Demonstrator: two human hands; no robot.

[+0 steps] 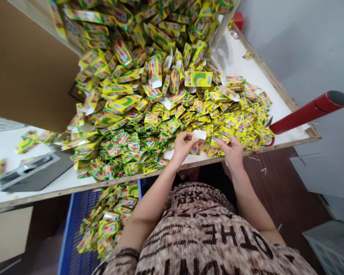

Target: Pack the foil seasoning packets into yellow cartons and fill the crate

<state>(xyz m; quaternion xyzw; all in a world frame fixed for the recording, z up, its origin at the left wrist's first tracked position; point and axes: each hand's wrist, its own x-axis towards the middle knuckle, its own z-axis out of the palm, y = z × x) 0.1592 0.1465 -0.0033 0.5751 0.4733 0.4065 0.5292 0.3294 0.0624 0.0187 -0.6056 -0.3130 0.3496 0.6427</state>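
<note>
- Work in hand, as I judge it: two-handed handling of small packaged goods, one item to each hand, with a narrow gap between the hands.
- Left hand (185, 145): my thumb and fingers are pinched together on the left edge of a small white rectangular piece (200, 134).
- Right hand (233, 151): my thumb and fingers are closed on a flat yellow-and-green printed packet (222, 136), on the side facing my left hand.
- Stock: glossy yellow sachets (237, 120) lie beyond my right hand; shiny green-and-red sachets (123, 147) lie left of my left hand; yellow-and-green printed cartons (120, 89) are heaped beyond both.
- Next move, in my judgement: it calls for a light pinch, so that neither item creases, with my fingertips clear of loose sachets.
- Hidden: my fingers cover part of both items. I cannot tell whether the white piece is a carton end or a loose scrap, nor whether the packet is clear of the heap.
- Hard to make out: a red ring (272, 141), partly buried right of my right hand.
- Cut off: the carton heap beyond my hands, at the top; a blue slatted plastic crate (67, 233), below and left of my left hand, at the bottom.
</note>
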